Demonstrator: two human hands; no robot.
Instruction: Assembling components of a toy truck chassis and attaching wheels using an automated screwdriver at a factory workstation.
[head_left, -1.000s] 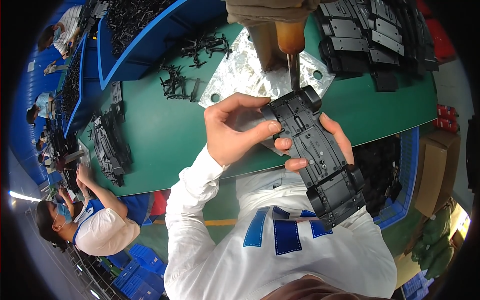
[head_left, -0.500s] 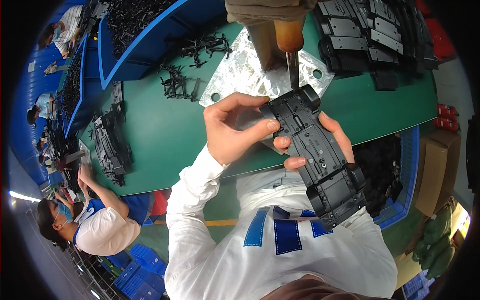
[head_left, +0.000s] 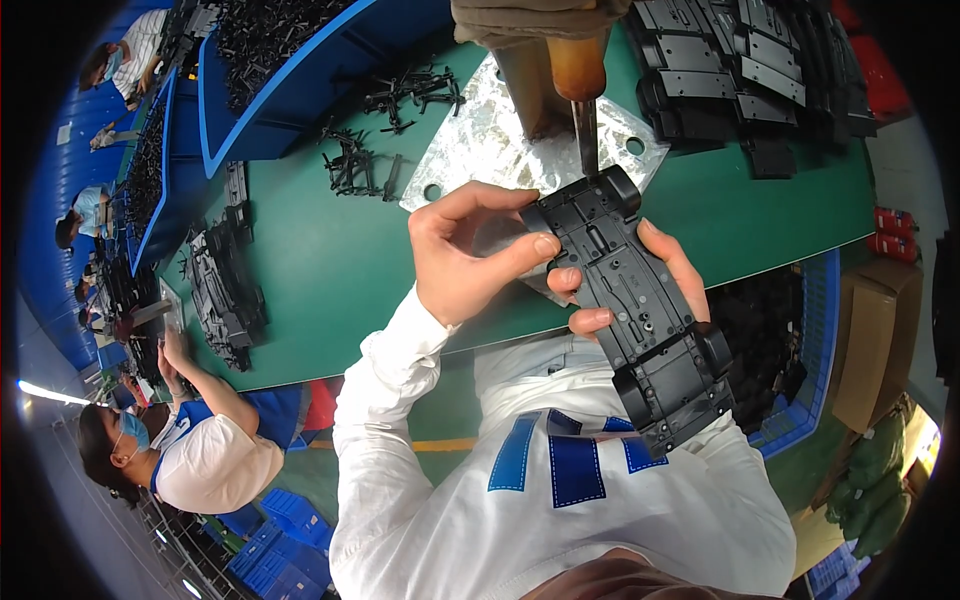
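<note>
A long black plastic toy car chassis (head_left: 622,285) is tilted over the table's near edge, its far end up by the tip of a fixed power screwdriver (head_left: 580,75). The screwdriver has an amber body and a metal bit that points down at that far end. My left hand (head_left: 462,262) pinches the chassis's far left corner between thumb and fingers. From beneath, my right hand (head_left: 677,268) wraps round the middle, with fingertips showing on both sides; its palm is hidden. Under the screwdriver lies a shiny metal plate (head_left: 470,150) with holes.
Small black plastic parts (head_left: 350,165) lie loose on the green table (head_left: 330,260). Blue bins (head_left: 270,140) of parts stand at the far left. Stacked chassis (head_left: 700,80) fill the far right, more (head_left: 222,290) lie left. A blue crate (head_left: 825,330) stands right; a co-worker (head_left: 215,460) sits left.
My hands and the chassis stay almost where they were under the screwdriver bit. At the left, the co-worker's head and hands have shifted slightly.
</note>
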